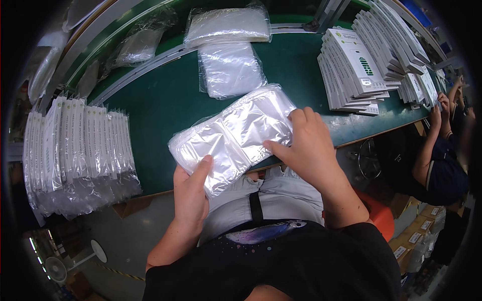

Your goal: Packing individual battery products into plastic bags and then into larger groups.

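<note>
Between my hands, at the table's front edge, is a thick stack of clear plastic bags (233,135), tilted with its right end farther away. My left hand (193,188) grips the near left corner, thumb on top and fingers hidden beneath. At the right end my right hand (306,140) holds the stack, its thumb on the near side and its fingers curled over the far edge. Just beyond lies another pile of clear bags (232,70), touching a bundled pack of bags (228,25) at the back.
On the left stands a row of white boxes in clear bags (75,145). Leaning stacks of white and green boxes (351,65) stand at the right on the green table (160,95). Farther right, a co-worker's arms (432,130) reach toward more boxes. An orange stool (374,215) shows beside me.
</note>
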A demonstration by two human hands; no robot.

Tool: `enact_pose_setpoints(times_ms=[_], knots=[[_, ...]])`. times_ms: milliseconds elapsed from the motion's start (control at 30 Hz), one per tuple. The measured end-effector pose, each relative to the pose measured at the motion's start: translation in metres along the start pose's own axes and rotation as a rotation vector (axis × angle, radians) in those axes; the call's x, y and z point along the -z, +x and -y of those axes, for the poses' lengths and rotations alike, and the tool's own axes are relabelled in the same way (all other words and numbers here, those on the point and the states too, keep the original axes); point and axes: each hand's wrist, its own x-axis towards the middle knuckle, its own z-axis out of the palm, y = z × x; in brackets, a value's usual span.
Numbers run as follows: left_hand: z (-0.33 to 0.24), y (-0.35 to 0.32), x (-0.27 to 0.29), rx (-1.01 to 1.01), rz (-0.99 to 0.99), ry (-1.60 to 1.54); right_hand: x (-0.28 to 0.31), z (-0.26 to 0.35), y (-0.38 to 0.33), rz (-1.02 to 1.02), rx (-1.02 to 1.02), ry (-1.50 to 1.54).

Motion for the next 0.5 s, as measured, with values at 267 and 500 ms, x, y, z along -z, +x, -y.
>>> enact_pose_setpoints(times_ms=[267, 500], knots=[[-0.001, 0.0, 0.001, 0.014, 0.013, -0.02, -0.011, 0.013, 0.002, -0.099, 0.025, 0.193], [-0.009, -0.003, -0.009, 0.007, 0.035, -0.021, -0.01, 0.033, -0.007, -0.279, 0.131, 0.473]])
